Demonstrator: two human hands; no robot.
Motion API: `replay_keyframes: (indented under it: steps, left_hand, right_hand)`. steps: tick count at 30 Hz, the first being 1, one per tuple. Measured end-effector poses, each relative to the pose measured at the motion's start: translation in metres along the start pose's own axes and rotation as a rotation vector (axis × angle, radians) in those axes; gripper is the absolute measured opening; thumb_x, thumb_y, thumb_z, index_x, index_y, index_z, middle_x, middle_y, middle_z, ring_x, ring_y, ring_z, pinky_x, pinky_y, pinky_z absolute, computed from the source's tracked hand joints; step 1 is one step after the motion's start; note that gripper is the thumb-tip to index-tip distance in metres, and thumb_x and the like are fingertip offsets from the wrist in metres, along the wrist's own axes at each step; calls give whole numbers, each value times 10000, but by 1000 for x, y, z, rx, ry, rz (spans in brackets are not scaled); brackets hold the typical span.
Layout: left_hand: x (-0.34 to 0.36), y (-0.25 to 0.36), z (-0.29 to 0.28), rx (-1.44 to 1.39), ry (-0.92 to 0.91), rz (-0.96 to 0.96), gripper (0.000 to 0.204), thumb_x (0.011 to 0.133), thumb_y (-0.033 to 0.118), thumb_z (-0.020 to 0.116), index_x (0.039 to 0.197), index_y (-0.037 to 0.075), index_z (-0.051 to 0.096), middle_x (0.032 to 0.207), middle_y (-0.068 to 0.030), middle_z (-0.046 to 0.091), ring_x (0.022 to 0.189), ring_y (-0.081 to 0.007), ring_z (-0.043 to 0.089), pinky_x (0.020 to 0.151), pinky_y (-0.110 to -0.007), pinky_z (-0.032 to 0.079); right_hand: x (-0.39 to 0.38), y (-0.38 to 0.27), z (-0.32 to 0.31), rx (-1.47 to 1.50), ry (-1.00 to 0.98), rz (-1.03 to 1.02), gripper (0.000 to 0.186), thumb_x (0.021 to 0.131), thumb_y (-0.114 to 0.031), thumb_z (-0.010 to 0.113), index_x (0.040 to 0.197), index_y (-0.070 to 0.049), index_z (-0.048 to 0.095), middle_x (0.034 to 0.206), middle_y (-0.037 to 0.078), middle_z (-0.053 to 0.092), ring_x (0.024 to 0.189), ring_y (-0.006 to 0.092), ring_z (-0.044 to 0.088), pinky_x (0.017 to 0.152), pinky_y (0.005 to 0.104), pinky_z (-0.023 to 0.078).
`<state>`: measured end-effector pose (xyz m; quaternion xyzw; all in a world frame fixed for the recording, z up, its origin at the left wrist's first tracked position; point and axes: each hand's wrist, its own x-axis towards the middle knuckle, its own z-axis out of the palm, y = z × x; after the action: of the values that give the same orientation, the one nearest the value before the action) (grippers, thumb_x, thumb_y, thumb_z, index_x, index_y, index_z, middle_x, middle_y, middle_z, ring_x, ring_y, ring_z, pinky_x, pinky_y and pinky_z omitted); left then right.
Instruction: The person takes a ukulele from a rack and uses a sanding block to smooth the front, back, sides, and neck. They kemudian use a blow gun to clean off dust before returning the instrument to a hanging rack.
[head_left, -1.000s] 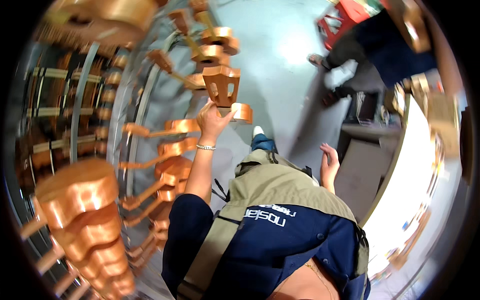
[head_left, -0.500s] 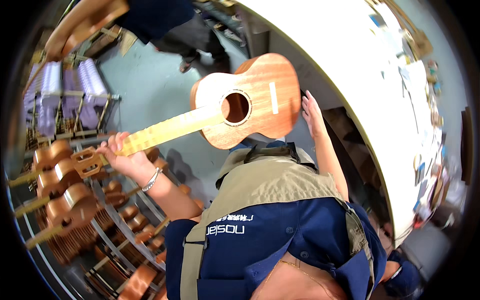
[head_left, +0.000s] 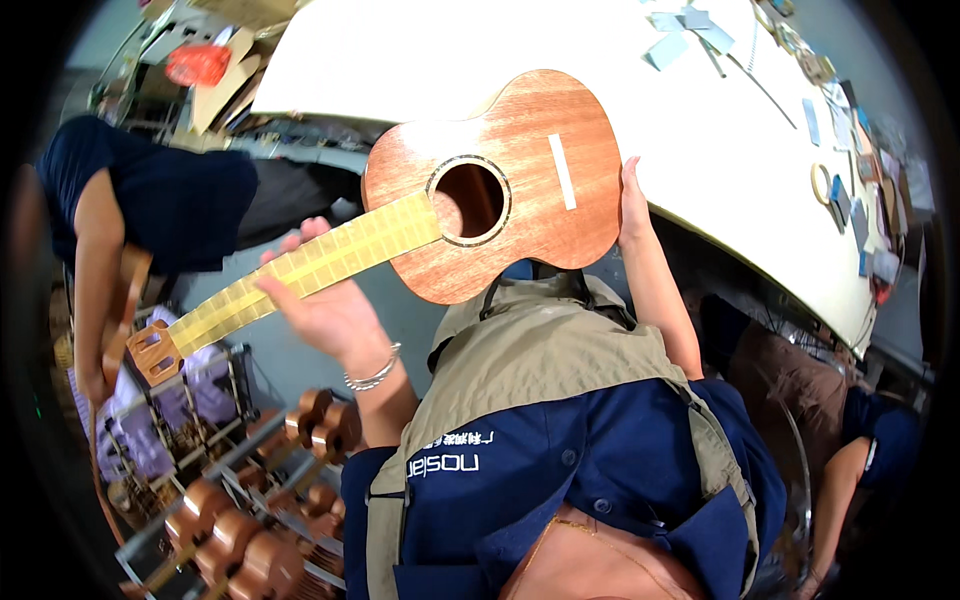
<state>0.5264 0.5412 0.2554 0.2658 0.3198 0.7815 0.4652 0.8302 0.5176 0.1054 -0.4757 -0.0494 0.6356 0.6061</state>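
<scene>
An unstrung ukulele (head_left: 535, 220) of reddish-brown wood is held up before me, its top facing up. Yellow tape covers the fingerboard, and a pale strip lies on the lower part of the top. My left hand (head_left: 335, 318) holds the neck about midway, thumb on one side and fingertips showing past the other. The slotted headstock (head_left: 153, 352) points to the lower left. Against the tail end of the body rests my right hand (head_left: 633, 205), gripping its edge; most of those fingers are hidden.
A white curved table (head_left: 690, 150) lies beyond the ukulele, with papers and tape rolls. Ukulele bodies (head_left: 225, 540) fill a rack at lower left, near purple-wrapped items (head_left: 135, 430). One person (head_left: 150, 195) stands at left holding a wooden instrument; another (head_left: 870, 450) is at right.
My left hand has shifted from near the headstock to mid-neck. My right hand, apart before, now touches the body's end. My view has turned, and the ukulele is now nearer the table.
</scene>
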Motion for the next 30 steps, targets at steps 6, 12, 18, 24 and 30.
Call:
replay_keyframes:
  steps: [6,12,18,24,30]
  left_hand:
    - [57,-80,42,178,-75,-137,476,947,398,401,1230,25,310,1157,-173,482,1094,-332,507,948,-475,429]
    - [128,-123,59,182,-196,-257,503,944,399,410,1235,6,295,1177,-190,470,1135,-343,470,970,-496,398]
    - [154,-145,97,227,-295,-307,485,954,365,396,1244,-13,303,1197,-200,465,1131,-357,480,973,-489,400]
    - [135,-152,132,203,-302,-324,473,966,352,364,1270,-3,286,1217,-210,458,1129,-360,479,968,-489,400]
    - [112,-154,162,169,-361,-311,466,942,394,403,1234,38,336,1225,-177,464,1171,-353,445,1010,-491,351]
  right_hand:
    - [43,-24,-3,103,96,-51,790,886,-642,160,1326,-17,363,1296,144,472,1176,238,469,989,355,368]
    - [41,-51,29,192,157,-229,801,897,-620,113,1327,16,341,1306,150,461,1198,241,452,1000,362,363]
    - [40,-78,37,199,238,-213,815,894,-616,79,1328,27,329,1307,170,451,1219,251,434,1015,366,352]
    - [57,-81,4,243,218,-204,848,880,-637,56,1344,27,307,1325,184,429,1236,269,414,1031,377,334]
    - [66,-85,-20,340,243,-172,820,894,-625,84,1343,22,313,1339,181,413,1236,265,407,1025,380,339]
